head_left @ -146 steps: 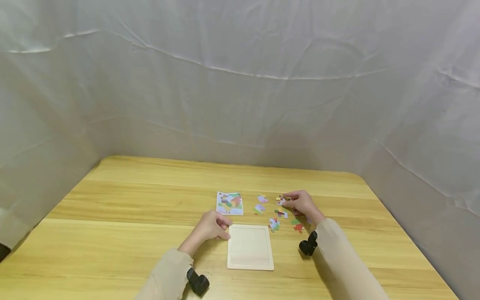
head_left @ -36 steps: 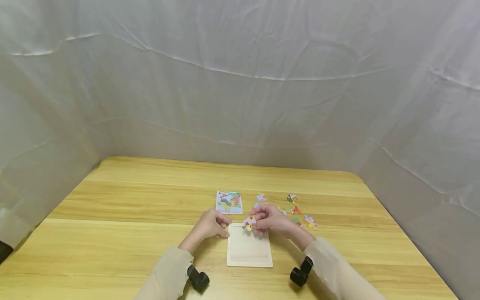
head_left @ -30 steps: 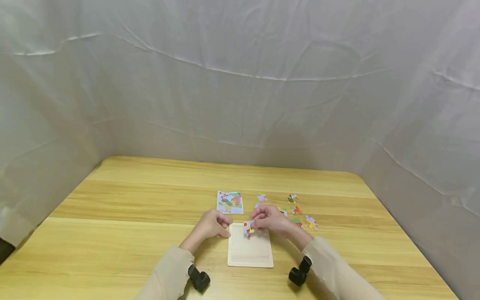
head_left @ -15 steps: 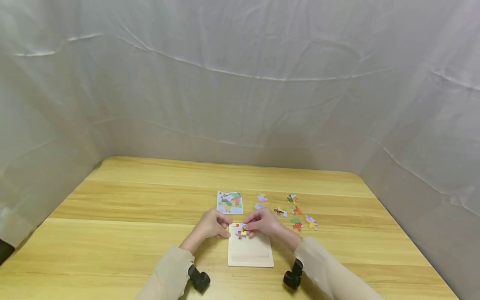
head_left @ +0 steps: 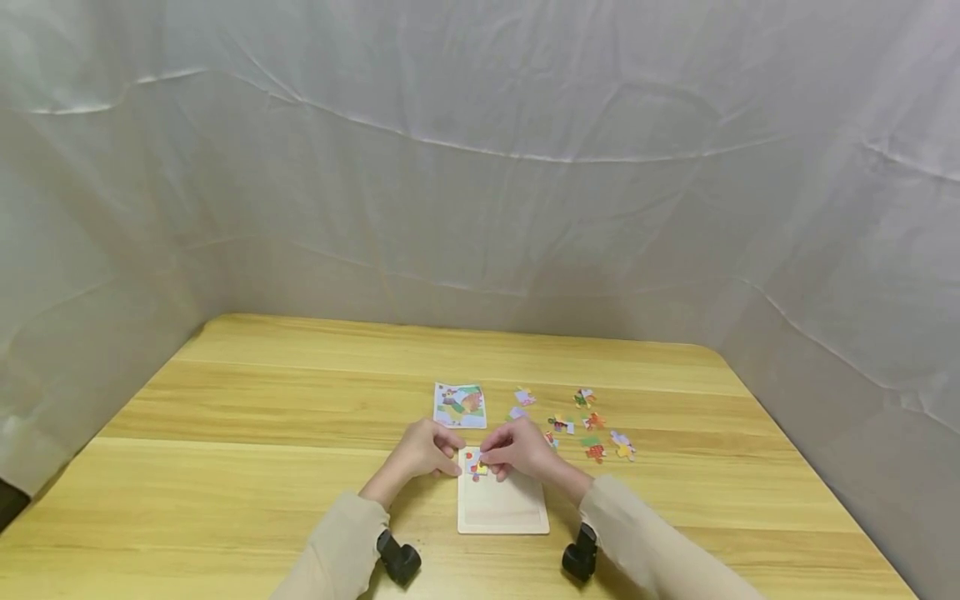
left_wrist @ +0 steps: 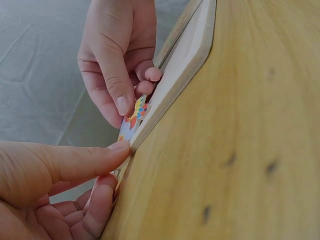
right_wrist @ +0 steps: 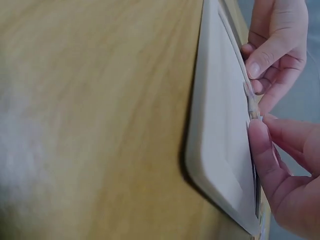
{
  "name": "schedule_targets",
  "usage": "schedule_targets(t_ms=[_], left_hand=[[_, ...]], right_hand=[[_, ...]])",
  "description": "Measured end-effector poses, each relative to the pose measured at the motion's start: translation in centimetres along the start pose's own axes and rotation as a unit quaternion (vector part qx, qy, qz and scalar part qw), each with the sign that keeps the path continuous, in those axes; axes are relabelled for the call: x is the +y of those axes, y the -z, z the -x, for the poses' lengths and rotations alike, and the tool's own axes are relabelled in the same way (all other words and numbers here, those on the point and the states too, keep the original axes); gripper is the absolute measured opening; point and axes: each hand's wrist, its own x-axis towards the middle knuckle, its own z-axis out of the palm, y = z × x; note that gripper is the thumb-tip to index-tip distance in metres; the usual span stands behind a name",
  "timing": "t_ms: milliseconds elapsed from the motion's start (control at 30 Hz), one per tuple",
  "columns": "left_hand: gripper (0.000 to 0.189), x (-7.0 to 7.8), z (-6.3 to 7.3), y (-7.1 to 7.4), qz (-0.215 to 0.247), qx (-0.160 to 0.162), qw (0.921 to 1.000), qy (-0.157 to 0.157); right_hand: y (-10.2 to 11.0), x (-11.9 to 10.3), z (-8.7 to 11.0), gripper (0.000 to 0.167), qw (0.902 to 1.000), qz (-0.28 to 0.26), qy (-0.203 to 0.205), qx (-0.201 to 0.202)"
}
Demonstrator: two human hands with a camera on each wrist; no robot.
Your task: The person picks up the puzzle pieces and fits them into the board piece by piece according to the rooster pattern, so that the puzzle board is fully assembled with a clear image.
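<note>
A shallow pale wooden puzzle tray (head_left: 504, 507) lies on the table in front of me. My left hand (head_left: 422, 452) holds its left edge near the upper corner; in the left wrist view the thumb (left_wrist: 95, 160) sits at the rim with curled fingers below it. Between thumb and fingers, my right hand (head_left: 521, 450) pinches a jigsaw piece (head_left: 474, 465) with red, yellow and white print, at the tray's upper left corner. In the right wrist view the fingertips mostly hide that piece, and whether it lies flat in the recess I cannot tell.
Several loose jigsaw pieces (head_left: 595, 450) are scattered right of and behind the tray, one partly hidden by the right hand. A printed picture card (head_left: 460, 406) lies behind the left hand. Grey cloth (head_left: 480, 208) hangs around the wooden table (head_left: 262, 475).
My right hand went from the loose pieces to the tray, carrying the jigsaw piece. It turned the piece and moved it left into the upper left corner. My left hand stayed put.
</note>
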Motion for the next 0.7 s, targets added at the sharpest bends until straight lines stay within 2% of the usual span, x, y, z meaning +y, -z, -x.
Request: schedule_targets(t_ms=[133,367,500,700], left_hand=[[0.029,0.1,0.0,0.0,-0.002,0.000,1.0000,-0.001],[0.029,0.2,0.1,0.1,-0.001,-0.002,1.0000,-0.004],[0.029,0.2,0.1,0.1,-0.001,0.000,1.0000,-0.006],[0.029,0.2,0.1,0.1,-0.003,-0.001,1.0000,-0.007]], right_hand=[[0.0,-0.2,0.4,0.014,1.0000,0.001,-0.004,-0.002],[0.2,0.1,1.3,0.017,0.9993,-0.032,-0.007,-0.020],[0.1,0.3,1.4,0.021,0.9994,-0.027,-0.008,-0.018],[-0.3,-1.3,2.1,0.022,0.9999,-0.008,-0.002,-0.006]])
